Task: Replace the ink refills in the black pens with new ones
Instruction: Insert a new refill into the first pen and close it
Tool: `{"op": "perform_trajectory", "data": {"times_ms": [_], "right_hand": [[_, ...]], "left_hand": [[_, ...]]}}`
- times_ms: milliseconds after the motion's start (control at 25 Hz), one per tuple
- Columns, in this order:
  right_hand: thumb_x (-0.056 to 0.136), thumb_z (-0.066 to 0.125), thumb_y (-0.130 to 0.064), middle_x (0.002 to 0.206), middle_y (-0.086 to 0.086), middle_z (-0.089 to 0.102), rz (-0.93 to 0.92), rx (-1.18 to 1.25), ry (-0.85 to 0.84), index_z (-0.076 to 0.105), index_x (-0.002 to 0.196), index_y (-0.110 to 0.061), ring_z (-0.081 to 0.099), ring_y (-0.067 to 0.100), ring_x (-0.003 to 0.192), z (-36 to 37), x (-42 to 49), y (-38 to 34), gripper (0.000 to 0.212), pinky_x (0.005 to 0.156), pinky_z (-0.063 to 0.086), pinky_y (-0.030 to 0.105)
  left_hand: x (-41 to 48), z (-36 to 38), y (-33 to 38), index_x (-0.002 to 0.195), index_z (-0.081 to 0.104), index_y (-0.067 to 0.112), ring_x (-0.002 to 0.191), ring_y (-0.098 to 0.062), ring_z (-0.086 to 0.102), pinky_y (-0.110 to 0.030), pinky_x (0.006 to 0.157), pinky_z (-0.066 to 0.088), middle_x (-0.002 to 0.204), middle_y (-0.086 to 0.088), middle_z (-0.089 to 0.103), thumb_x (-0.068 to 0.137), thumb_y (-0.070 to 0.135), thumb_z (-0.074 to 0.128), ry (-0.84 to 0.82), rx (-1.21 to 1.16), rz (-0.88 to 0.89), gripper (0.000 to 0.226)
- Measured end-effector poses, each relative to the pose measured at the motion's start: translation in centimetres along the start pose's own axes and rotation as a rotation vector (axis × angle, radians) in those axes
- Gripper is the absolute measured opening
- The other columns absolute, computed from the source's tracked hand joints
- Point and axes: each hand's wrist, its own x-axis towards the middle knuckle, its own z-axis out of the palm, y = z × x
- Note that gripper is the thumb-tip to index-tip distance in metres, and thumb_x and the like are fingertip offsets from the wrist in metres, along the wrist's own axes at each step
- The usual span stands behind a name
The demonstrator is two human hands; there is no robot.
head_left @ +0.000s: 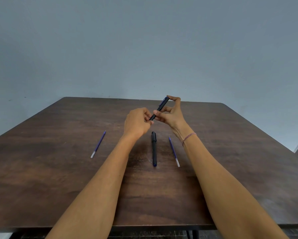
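Pen pinched at both ends, left hand and right hand fingers clamped; light, stiff, likely slick, so grip near joint.

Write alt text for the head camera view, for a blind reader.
The left hand and right hand hold a black pen over a brown table. A second pen lies on it between a left refill and a right refill, both blue.

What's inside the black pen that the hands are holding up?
Only its outside shows: the held pen has a solid black barrel, so any refill inside is hidden. The left hand covers its lower end, and the right hand holds its upper part.
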Motion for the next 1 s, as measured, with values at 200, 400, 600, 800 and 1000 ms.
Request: {"op": "perform_trajectory", "data": {"times_ms": [200, 400, 600, 800, 1000], "right_hand": [[0.078, 0.073, 0.001, 0.084, 0.012, 0.060, 0.066, 0.015, 0.003, 0.031, 0.132, -0.023, 0.065, 0.018, 0.076, -2.0, 0.0, -0.3, 0.073, 0.069, 0.057, 0.026], [0.080, 0.069, 0.004, 0.089, 0.015, 0.062, 0.133, 0.186, 0.094, 0.032, 0.138, -0.014, 0.067, 0.020, 0.081, -4.8, 0.3, -0.6, 0.072, 0.068, 0.058, 0.023], [0.084, 0.065, 0.004, 0.089, 0.014, 0.065, 0.196, 0.186, 0.008, 0.034, 0.137, -0.012, 0.065, 0.021, 0.082, -5.4, 0.1, -0.7, 0.064, 0.068, 0.058, 0.022], [0.100, 0.039, -0.040, 0.083, 0.008, 0.068, 0.161, 0.008, 0.092, 0.048, 0.122, -0.017, 0.064, 0.018, 0.074, -6.6, -0.5, -2.1, 0.033, 0.066, 0.054, 0.025], [0.095, 0.017, -0.061, 0.084, 0.008, 0.067, 0.199, -0.247, 0.133, 0.052, 0.125, -0.021, 0.052, 0.013, 0.060, -9.5, -2.4, -2.6, 0.061, 0.056, 0.046, 0.022]], "left_hand": [[-0.2, 0.1, 1.1, 0.105, 0.066, 0.017, 0.077, -0.008, 0.059, -0.024, 0.077, 0.049, 0.094, 0.003, 0.067, 0.078, 0.020, 0.074, -0.093, -0.126, 0.035, 0.027], [-0.5, -0.4, 2.2, 0.124, 0.059, 0.020, 0.093, -0.005, 0.059, -0.017, 0.086, 0.038, 0.116, 0.001, 0.066, 0.077, 0.012, 0.074, -0.310, -0.151, 0.126, 0.050], [-0.5, -0.7, 2.2, 0.120, 0.062, 0.017, 0.088, -0.003, 0.059, -0.018, 0.087, 0.042, 0.116, -0.003, 0.067, 0.074, 0.014, 0.077, -0.363, -0.174, 0.147, 0.048], [-1.7, 0.9, 4.2, 0.111, 0.066, 0.016, 0.073, -0.006, 0.065, -0.024, 0.081, 0.054, 0.094, -0.004, 0.071, 0.067, 0.010, 0.082, -0.344, -0.348, 0.068, 0.047], [-3.6, 3.5, 7.6, 0.113, 0.057, 0.014, 0.074, -0.010, 0.063, -0.027, 0.077, 0.054, 0.092, -0.008, 0.071, 0.064, 0.014, 0.085, -0.446, -0.261, 0.035, 0.057]]}}
